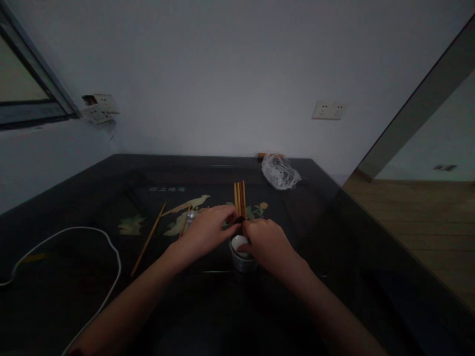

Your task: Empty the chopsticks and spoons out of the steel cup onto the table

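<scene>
Dark piece, seemingly pinched in your left hand, your right hand curled against it (its pinch I cannot tell), probably needs steady two-handed handling beside the metal cup.

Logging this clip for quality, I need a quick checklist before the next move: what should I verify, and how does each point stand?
1. Both hands in view: ok; left hand and right hand come together just beyond the cup.
2. Cup upright: ok, as far as it shows.
3. Cup mouth unobstructed: not ok; a white thing shows there, with the right thumb over it.
4. Grip on the upper chopsticks: cannot tell; the fingers hide their near ends.
5. All chopsticks together: not ok; a loose chopstick lies off to the left.
</scene>
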A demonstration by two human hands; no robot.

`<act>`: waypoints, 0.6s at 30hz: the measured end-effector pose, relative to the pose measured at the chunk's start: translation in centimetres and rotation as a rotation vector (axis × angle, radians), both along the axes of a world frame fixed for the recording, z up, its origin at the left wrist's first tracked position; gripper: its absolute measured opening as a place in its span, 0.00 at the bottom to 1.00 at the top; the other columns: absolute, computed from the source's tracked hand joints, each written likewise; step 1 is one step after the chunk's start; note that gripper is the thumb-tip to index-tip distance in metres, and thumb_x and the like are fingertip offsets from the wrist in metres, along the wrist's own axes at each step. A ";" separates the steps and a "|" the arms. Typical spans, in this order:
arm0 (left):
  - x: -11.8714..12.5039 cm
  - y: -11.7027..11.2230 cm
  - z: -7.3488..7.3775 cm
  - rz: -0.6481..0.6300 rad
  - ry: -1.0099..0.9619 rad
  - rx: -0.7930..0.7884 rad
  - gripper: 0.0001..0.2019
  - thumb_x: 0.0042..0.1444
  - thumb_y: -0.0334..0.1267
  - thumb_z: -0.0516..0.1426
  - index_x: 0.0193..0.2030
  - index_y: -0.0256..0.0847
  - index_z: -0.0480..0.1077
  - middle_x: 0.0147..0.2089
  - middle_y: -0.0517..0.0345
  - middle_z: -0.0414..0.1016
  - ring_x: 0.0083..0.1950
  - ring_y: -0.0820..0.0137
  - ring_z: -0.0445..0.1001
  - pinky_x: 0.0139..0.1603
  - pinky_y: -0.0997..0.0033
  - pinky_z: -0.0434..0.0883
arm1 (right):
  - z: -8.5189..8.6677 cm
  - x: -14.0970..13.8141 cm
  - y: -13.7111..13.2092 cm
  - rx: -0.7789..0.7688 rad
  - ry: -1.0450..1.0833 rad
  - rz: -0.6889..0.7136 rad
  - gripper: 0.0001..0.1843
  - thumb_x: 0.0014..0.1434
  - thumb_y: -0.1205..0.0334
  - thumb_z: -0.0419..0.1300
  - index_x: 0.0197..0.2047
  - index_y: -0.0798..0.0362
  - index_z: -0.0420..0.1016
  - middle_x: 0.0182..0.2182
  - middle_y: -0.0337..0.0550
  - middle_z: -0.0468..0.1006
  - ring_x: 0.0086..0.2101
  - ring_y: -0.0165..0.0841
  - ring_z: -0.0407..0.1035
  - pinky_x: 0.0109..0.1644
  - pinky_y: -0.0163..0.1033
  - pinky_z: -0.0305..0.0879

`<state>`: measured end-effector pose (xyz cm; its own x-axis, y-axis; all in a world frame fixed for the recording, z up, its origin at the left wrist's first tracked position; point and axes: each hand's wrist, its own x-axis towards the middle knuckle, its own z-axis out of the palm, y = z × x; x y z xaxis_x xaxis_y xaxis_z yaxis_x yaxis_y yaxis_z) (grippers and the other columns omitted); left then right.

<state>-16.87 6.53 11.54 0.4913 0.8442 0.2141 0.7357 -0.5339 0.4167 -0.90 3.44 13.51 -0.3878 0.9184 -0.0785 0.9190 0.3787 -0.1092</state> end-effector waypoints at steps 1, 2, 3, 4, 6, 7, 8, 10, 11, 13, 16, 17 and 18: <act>0.0 0.0 0.0 0.005 0.024 0.006 0.06 0.56 0.39 0.56 0.36 0.39 0.68 0.36 0.57 0.73 0.37 0.67 0.71 0.36 0.69 0.65 | 0.0 0.0 0.0 -0.003 0.000 0.018 0.13 0.54 0.58 0.64 0.41 0.57 0.76 0.38 0.52 0.79 0.41 0.42 0.74 0.43 0.43 0.65; -0.1 0.0 0.0 0.006 0.047 0.010 0.06 0.56 0.39 0.56 0.36 0.39 0.68 0.35 0.57 0.73 0.37 0.66 0.71 0.36 0.69 0.65 | -0.1 0.1 0.0 -0.008 -0.003 0.038 0.13 0.55 0.58 0.63 0.41 0.57 0.76 0.38 0.52 0.79 0.42 0.42 0.74 0.44 0.43 0.65; -0.1 0.0 -0.1 0.003 0.066 0.013 0.06 0.56 0.40 0.56 0.35 0.39 0.69 0.35 0.57 0.73 0.37 0.66 0.71 0.36 0.69 0.65 | -0.1 0.2 0.0 -0.013 -0.009 0.059 0.12 0.55 0.59 0.63 0.41 0.57 0.76 0.39 0.52 0.79 0.42 0.42 0.73 0.45 0.43 0.64; -0.1 0.0 -0.1 -0.001 0.081 0.016 0.06 0.56 0.40 0.56 0.35 0.40 0.69 0.35 0.57 0.73 0.37 0.66 0.71 0.36 0.69 0.65 | -0.1 0.2 0.0 -0.017 -0.015 0.077 0.11 0.56 0.61 0.62 0.41 0.58 0.77 0.39 0.53 0.79 0.43 0.43 0.73 0.45 0.44 0.64; -0.2 0.0 -0.2 -0.015 0.097 0.020 0.06 0.56 0.40 0.56 0.35 0.40 0.69 0.35 0.57 0.74 0.37 0.65 0.72 0.36 0.69 0.65 | -0.1 0.3 -0.1 -0.024 -0.022 0.101 0.10 0.57 0.64 0.60 0.41 0.59 0.77 0.40 0.53 0.79 0.43 0.43 0.73 0.46 0.44 0.63; -0.2 0.0 -0.3 -0.019 0.101 0.023 0.06 0.56 0.40 0.56 0.34 0.40 0.69 0.35 0.57 0.74 0.37 0.66 0.72 0.36 0.69 0.65 | -0.1 0.4 -0.1 -0.026 -0.021 0.107 0.10 0.57 0.66 0.59 0.42 0.59 0.77 0.40 0.53 0.79 0.44 0.43 0.72 0.46 0.44 0.63; -0.2 0.0 -0.3 -0.021 0.103 0.029 0.06 0.56 0.39 0.56 0.34 0.40 0.69 0.34 0.57 0.74 0.36 0.66 0.72 0.36 0.69 0.65 | -0.1 0.4 -0.1 -0.032 -0.020 0.111 0.10 0.56 0.66 0.60 0.42 0.59 0.77 0.40 0.53 0.79 0.44 0.43 0.72 0.46 0.44 0.63; -0.2 0.0 -0.4 -0.020 0.102 0.041 0.05 0.56 0.38 0.55 0.33 0.40 0.69 0.33 0.57 0.73 0.36 0.66 0.72 0.35 0.69 0.65 | -0.2 0.4 0.0 -0.050 -0.019 0.115 0.10 0.55 0.66 0.61 0.41 0.60 0.77 0.40 0.53 0.79 0.44 0.43 0.72 0.47 0.44 0.63; -0.2 0.1 -0.4 -0.019 0.099 0.043 0.05 0.56 0.38 0.56 0.32 0.39 0.69 0.33 0.57 0.73 0.35 0.66 0.71 0.35 0.69 0.65 | -0.2 0.4 0.0 -0.057 -0.017 0.118 0.11 0.55 0.65 0.62 0.41 0.60 0.77 0.41 0.53 0.79 0.45 0.43 0.72 0.47 0.44 0.63; -0.3 0.1 -0.5 -0.023 0.095 0.037 0.05 0.55 0.37 0.56 0.32 0.39 0.69 0.32 0.58 0.73 0.34 0.67 0.71 0.34 0.70 0.65 | -0.3 0.5 0.1 -0.057 -0.012 0.130 0.11 0.55 0.64 0.62 0.41 0.60 0.77 0.41 0.53 0.79 0.45 0.43 0.72 0.47 0.44 0.62; -0.3 0.1 -0.6 -0.037 0.103 0.022 0.03 0.54 0.36 0.56 0.32 0.39 0.70 0.32 0.58 0.73 0.33 0.68 0.71 0.33 0.71 0.64 | -0.4 0.5 0.1 -0.053 -0.015 0.152 0.10 0.55 0.64 0.62 0.41 0.60 0.77 0.40 0.54 0.79 0.44 0.43 0.72 0.45 0.43 0.62; -0.4 0.2 -0.6 -0.040 0.107 0.020 0.03 0.54 0.35 0.56 0.32 0.39 0.70 0.31 0.58 0.73 0.33 0.68 0.71 0.33 0.71 0.64 | -0.5 0.5 0.2 -0.051 -0.022 0.159 0.10 0.56 0.64 0.61 0.40 0.60 0.77 0.39 0.54 0.79 0.43 0.43 0.73 0.45 0.43 0.62; -0.4 0.2 -0.7 -0.043 0.109 0.018 0.04 0.54 0.35 0.55 0.32 0.39 0.70 0.31 0.58 0.73 0.33 0.68 0.71 0.33 0.71 0.64 | -0.5 0.5 0.2 -0.049 -0.028 0.167 0.10 0.56 0.64 0.61 0.40 0.60 0.77 0.39 0.54 0.79 0.42 0.42 0.73 0.44 0.43 0.62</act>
